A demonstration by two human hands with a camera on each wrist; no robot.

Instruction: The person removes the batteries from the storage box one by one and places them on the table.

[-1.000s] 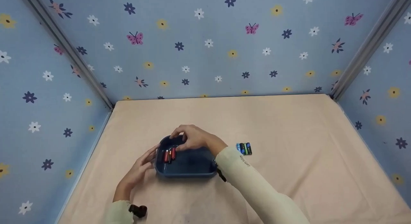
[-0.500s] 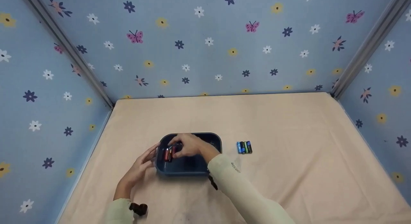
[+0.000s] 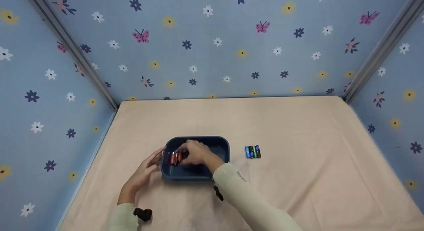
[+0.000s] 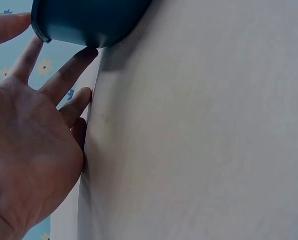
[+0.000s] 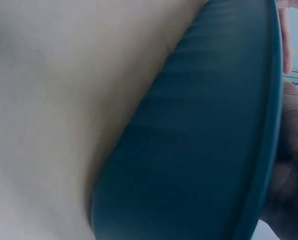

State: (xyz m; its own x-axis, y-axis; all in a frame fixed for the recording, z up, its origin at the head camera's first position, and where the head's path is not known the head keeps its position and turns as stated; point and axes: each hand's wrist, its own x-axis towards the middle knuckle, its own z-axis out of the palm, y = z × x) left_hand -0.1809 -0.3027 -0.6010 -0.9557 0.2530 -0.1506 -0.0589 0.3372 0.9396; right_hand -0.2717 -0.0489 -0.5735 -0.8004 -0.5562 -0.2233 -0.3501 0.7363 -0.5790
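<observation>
Red-and-black batteries (image 3: 173,159), slim, shiny, beside curled right hand (image 3: 197,153), hold unclear; left hand (image 3: 142,173) straight-fingered against tray (image 3: 187,178).

The left hand (image 4: 31,145) — spread out — touches a dark teal tray (image 4: 84,22)

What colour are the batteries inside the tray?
The batteries look mostly red, one darker; best in the head view.
</observation>
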